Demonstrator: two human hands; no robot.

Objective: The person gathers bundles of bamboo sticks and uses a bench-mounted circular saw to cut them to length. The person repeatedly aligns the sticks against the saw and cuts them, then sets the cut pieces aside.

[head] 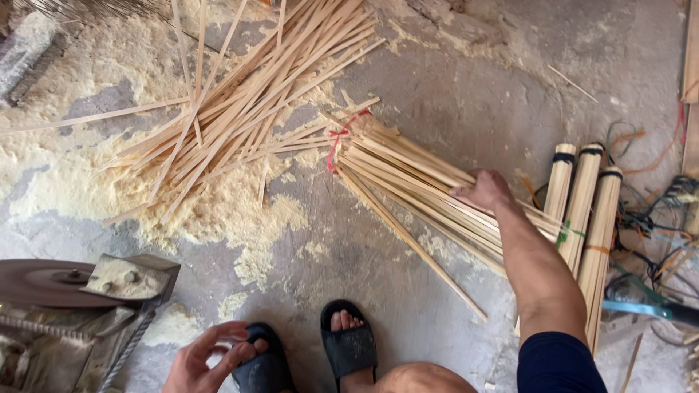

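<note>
Sticks lie in a long bunch on the grey floor, and your right hand rests on top of them with its fingers curled down around a few. A red string is tied around the far end of that bunch. Your left hand is low down near you, open with the fingers spread, just touching your black sandal. Your other foot sits in a second sandal beside it. A loose pile of sticks lies spread out on yellow sawdust, farther away. Three neat bundles with dark bands lie just to the right of your arm. A round saw blade sits at the left, near your left hand. Coloured strings lie tangled at the right edge.
</note>
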